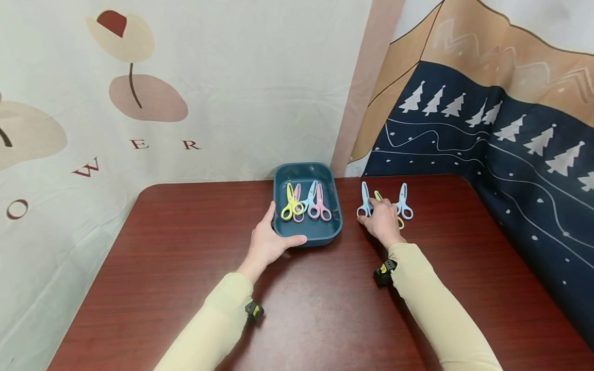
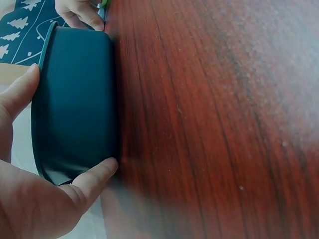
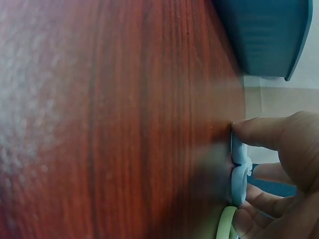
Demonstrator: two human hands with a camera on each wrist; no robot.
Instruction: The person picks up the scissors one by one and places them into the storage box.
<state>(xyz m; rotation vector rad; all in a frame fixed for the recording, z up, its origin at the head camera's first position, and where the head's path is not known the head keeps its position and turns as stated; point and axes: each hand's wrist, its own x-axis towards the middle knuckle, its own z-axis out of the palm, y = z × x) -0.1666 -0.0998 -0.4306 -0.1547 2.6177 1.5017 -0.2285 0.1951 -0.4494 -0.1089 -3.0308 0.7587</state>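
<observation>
The left hand (image 1: pixel 266 243) is spread wide, its thumb and fingers apart around the near left corner of a dark teal, rectangular tray with rounded corners (image 1: pixel 330 228), touching its outer wall and rim. The right hand (image 1: pixel 384 221) is narrowed, thumb and fingers pinching the ring handles of a pair of pale blue scissors (image 1: pixel 364 191) that lies on the dark red, wood-grained desk (image 1: pixel 320 309), to the right of the tray. Partly hidden beneath this hand is a pair of yellow-green scissors (image 1: pixel 378 195), and just beside it lies a second pale blue pair (image 1: pixel 403 195). Inside the tray lie yellow scissors (image 1: pixel 290 195), light blue scissors (image 1: pixel 312 191) and two pink pairs, blades pointing to the far side. Both forearms, in pale yellow sleeves (image 1: pixel 431 293), reach forward, the left slanting rightward and the right slanting leftward, with the right hand's back facing up.
</observation>
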